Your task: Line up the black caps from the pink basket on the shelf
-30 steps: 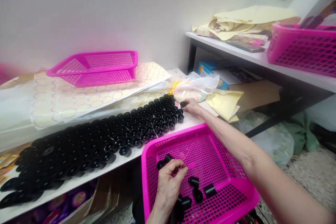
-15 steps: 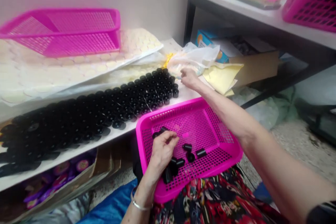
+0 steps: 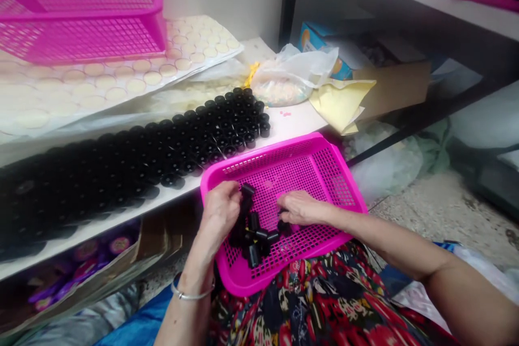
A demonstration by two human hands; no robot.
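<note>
A pink mesh basket (image 3: 344,186) rests on my lap with several loose black caps (image 3: 259,238) in it. My left hand (image 3: 219,216) is inside the basket at its left side, closed on black caps, and one cap (image 3: 248,190) sticks up past my fingers. My right hand (image 3: 302,208) lies low in the middle of the basket, its fingertips curled onto a black cap (image 3: 284,226) beside the pile. Long rows of black caps (image 3: 162,146) stand on the white shelf (image 3: 292,119) just behind the basket.
Sheets of round cream stickers (image 3: 121,75) lie behind the rows, with a second pink basket (image 3: 81,16) on top. A plastic bag (image 3: 287,78), yellow paper (image 3: 340,102) and a cardboard box (image 3: 397,86) crowd the shelf's right end. A dark table leg (image 3: 286,0) stands behind.
My right hand has drawn back from the right end of the cap rows into the basket. The view has tilted down, and my left hand has shifted slightly within the basket.
</note>
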